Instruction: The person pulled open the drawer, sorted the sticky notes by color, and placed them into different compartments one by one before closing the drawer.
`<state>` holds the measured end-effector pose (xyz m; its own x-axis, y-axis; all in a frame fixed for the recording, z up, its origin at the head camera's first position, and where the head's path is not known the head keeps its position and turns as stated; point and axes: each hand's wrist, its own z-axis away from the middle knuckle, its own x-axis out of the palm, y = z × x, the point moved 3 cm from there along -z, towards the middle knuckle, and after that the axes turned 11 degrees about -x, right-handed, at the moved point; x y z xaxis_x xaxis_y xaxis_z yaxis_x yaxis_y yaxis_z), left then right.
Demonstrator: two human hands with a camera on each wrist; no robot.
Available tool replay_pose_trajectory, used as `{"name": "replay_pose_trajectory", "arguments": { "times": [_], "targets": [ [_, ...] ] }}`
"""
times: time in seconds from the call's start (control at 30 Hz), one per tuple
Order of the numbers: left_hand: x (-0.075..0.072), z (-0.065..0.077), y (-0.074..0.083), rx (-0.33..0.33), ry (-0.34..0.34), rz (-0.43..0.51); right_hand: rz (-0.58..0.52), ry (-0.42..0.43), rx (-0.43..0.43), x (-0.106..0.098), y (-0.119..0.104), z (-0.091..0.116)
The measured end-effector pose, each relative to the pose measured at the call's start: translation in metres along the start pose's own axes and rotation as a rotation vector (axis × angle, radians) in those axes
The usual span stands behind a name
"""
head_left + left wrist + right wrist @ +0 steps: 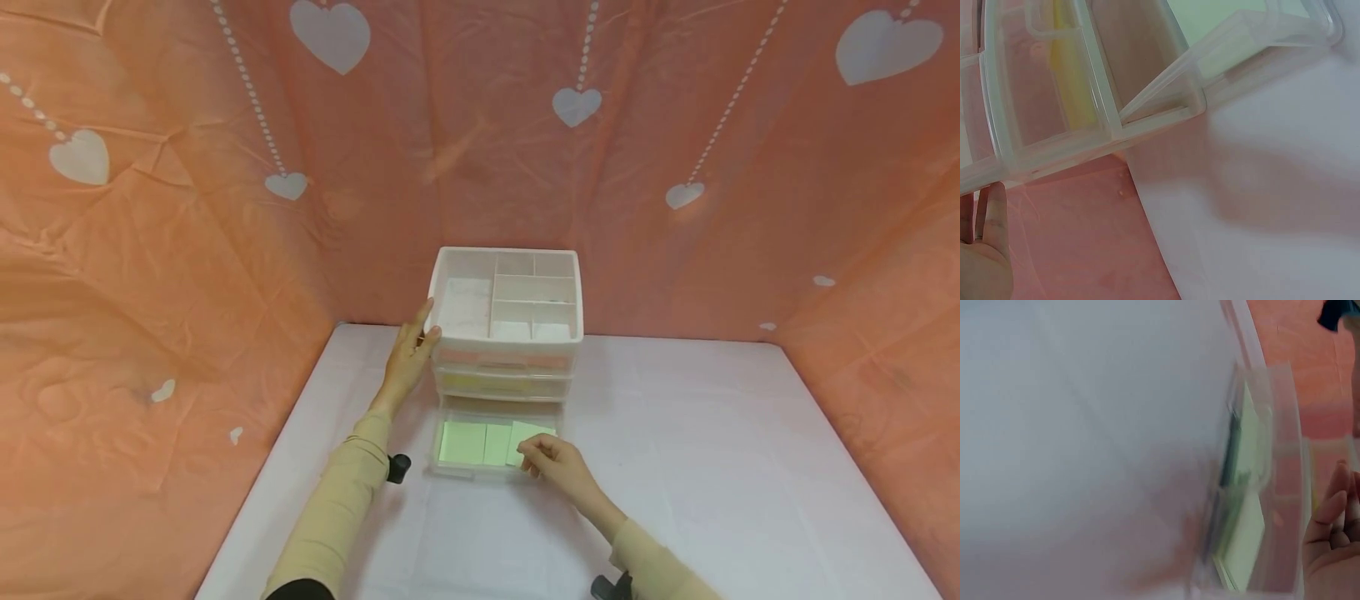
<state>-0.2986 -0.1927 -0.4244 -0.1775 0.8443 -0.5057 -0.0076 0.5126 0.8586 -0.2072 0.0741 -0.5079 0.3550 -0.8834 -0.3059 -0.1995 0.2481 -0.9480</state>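
A white plastic drawer unit [506, 340] stands with its bottom drawer [472, 472] pulled out. In that drawer lie pale green paper pads [462, 442], like sticky notes, with a slanted green pad [528, 435] at the right end. My left hand [405, 367] touches the unit's left side near the top, fingers fairly straight; in the left wrist view its fingertips [996, 206] meet the unit's edge. Over the drawer's right front corner is my right hand [558, 471], fingers loosely bent. The right wrist view shows its fingers [1335, 503] apart from the green pads [1244, 540].
The unit's top tray [532, 288] is divided into several compartments. Something yellow [487, 383] shows through a closed drawer above. A white-covered table [712, 467] lies beneath, and an orange-pink cloth [480, 167] with white hearts hangs behind and at both sides.
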Motion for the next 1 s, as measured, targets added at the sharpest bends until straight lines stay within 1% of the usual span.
{"name": "replay_pose_trajectory", "arguments": {
  "times": [0.1, 0.27, 0.4, 0.53, 0.63, 0.7, 0.83, 1.0],
  "targets": [
    [-0.001, 0.0, 0.001, 0.0, 0.001, 0.0, -0.033, -0.048, -0.004, 0.009, 0.0, 0.005],
    [-0.002, 0.0, 0.001, -0.003, 0.005, 0.008, -0.066, -0.17, -0.004, 0.025, 0.005, 0.013],
    [-0.001, 0.001, 0.0, -0.008, -0.003, 0.005, -0.11, -0.238, 0.016, 0.035, 0.012, 0.018],
    [0.001, 0.002, 0.0, -0.015, -0.018, 0.005, -0.131, -0.295, 0.045, 0.043, 0.02, 0.024],
    [0.002, 0.003, 0.0, -0.016, -0.013, 0.009, -0.161, -0.32, 0.072, 0.048, 0.024, 0.027],
    [0.002, 0.003, 0.0, -0.014, -0.008, 0.007, -0.203, -0.322, 0.082, 0.051, 0.026, 0.028],
    [0.002, 0.002, -0.001, -0.011, -0.003, -0.001, -0.267, -0.339, 0.086, 0.054, 0.028, 0.028],
    [0.001, 0.001, -0.002, -0.007, -0.001, -0.004, -0.29, -0.347, 0.095, 0.056, 0.033, 0.027]
  ]
}}
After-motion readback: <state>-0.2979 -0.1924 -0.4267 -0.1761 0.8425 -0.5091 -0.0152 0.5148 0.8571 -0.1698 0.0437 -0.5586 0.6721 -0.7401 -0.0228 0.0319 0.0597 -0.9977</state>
